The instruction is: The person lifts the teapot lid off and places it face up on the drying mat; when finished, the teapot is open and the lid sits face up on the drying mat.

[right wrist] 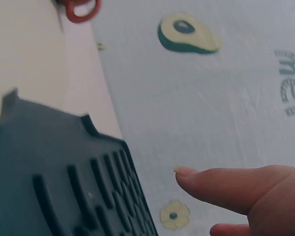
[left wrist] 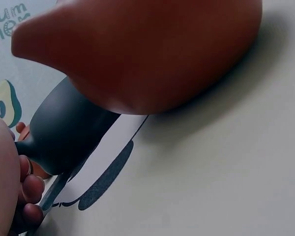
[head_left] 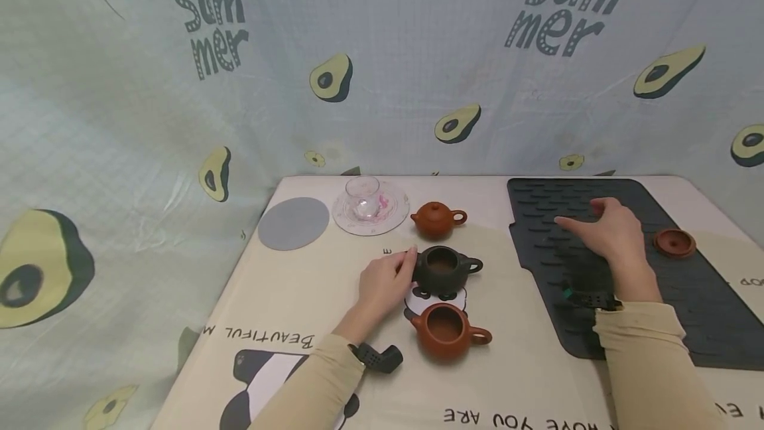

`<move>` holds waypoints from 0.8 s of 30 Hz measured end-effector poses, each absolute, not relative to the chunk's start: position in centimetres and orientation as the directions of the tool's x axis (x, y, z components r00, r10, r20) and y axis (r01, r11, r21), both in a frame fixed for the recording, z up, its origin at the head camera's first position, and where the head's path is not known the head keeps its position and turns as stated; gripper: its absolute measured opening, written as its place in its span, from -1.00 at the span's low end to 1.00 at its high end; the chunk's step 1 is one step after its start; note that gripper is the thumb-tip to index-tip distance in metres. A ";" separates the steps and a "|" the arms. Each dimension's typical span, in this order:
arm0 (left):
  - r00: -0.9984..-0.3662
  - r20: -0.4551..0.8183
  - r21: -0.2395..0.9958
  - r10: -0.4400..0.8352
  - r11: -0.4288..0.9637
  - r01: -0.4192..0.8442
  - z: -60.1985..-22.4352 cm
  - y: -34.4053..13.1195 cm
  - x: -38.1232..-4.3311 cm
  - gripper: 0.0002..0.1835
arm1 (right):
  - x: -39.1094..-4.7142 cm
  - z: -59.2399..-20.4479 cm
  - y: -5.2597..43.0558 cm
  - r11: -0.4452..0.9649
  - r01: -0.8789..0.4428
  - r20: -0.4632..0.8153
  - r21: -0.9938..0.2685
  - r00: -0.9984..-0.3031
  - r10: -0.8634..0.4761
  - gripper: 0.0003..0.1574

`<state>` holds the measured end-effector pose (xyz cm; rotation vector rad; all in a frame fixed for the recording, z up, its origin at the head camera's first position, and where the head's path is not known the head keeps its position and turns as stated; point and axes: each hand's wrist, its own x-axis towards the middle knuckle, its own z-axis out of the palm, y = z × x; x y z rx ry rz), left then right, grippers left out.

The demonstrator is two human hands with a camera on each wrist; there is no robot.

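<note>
My left hand (head_left: 382,284) pinches the spout of a black lidless teapot (head_left: 444,277), which is also visible behind the nearer pot in the left wrist view. Closer to me stands a reddish-brown lidless teapot (head_left: 443,345), its handle to the right; its rounded body (left wrist: 157,54) fills the top of the left wrist view. Behind the black pot is a smaller reddish-brown teapot (head_left: 434,223) with its lid on. My right hand (head_left: 615,234) hovers over the dark ridged mat (head_left: 540,244), thumb and fingers spread apart, holding nothing. A reddish-brown lid (head_left: 674,243) lies on the mat, right of that hand.
A clear glass cup (head_left: 362,196) stands on a round patterned plate (head_left: 394,219) at the back left. Left of it lies a flat grey disc (head_left: 292,224). A curtain with avocado prints (head_left: 382,71) hangs behind the table.
</note>
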<state>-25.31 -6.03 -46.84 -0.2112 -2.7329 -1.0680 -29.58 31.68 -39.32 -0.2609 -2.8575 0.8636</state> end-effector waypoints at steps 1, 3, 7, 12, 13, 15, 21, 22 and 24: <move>-0.970 0.238 0.654 0.060 0.728 0.205 -46.8 -6.0 -25.3 -0.47 | -29.7 -39.3 31.3 0.821 0.108 0.098 -0.560 -0.976 0.195 0.12; -0.970 0.238 0.655 0.059 0.727 0.205 -46.9 -6.0 -25.4 -0.46 | -29.8 -39.3 30.6 0.824 0.083 0.111 -0.560 -0.978 0.174 0.11; -0.970 0.235 0.656 0.056 0.728 0.201 -46.9 -6.1 -25.4 -0.46 | -30.0 -39.2 29.2 0.825 0.040 0.125 -0.563 -0.983 0.133 0.09; -0.971 0.232 0.658 0.053 0.727 0.197 -47.0 -6.1 -25.4 -0.45 | -30.2 -39.0 27.4 0.827 0.000 0.138 -0.563 -0.986 0.093 0.05; -0.971 0.234 0.659 0.053 0.726 0.199 -47.0 -6.1 -25.4 -0.45 | -30.2 -39.0 27.0 0.828 -0.008 0.142 -0.561 -0.986 0.087 0.04; -0.970 0.236 0.661 0.056 0.723 0.202 -46.9 -6.0 -25.5 -0.45 | -30.2 -39.0 26.4 0.830 -0.023 0.146 -0.558 -0.987 0.071 0.02; -0.972 0.228 0.655 0.059 0.729 0.198 -46.8 -5.9 -25.5 -0.46 | -30.1 -39.1 24.4 0.827 -0.080 0.167 -0.557 -0.986 0.018 -0.05; -0.973 0.226 0.654 0.057 0.731 0.195 -46.8 -5.9 -25.5 -0.45 | -30.1 -39.1 24.1 0.825 -0.088 0.170 -0.558 -0.985 0.010 -0.06; -0.972 0.227 0.653 0.055 0.732 0.194 -46.8 -5.9 -25.5 -0.44 | -30.1 -39.1 23.4 0.821 -0.113 0.181 -0.559 -0.983 -0.012 -0.07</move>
